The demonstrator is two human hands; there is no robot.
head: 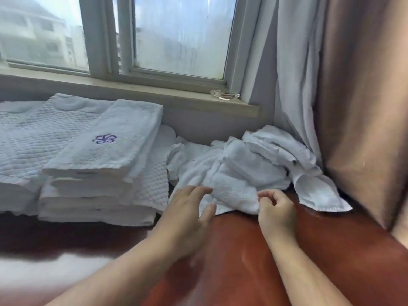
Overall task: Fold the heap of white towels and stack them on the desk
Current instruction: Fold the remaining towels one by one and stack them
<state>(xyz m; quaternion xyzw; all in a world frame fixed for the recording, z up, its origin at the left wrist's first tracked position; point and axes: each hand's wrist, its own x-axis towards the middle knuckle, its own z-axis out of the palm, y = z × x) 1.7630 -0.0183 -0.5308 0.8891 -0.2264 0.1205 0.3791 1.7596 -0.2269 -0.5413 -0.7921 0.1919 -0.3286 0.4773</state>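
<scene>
A hotel-style guest room beside a window [181, 36]. A sheer white curtain [293, 62] and a heavy tan drape [362, 107] hang at the right. A glass ashtray [225, 94] sits on the sill [132, 89]. Matching folded white towels [103, 173], the top one bearing a purple embroidered emblem [104, 139], are stacked on a reddish wooden tabletop [265, 250].

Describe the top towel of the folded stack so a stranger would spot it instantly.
Start at the window; below its sill, on the left, stands a stack of folded towels. The top towel alone bears a purple flower emblem.
</scene>
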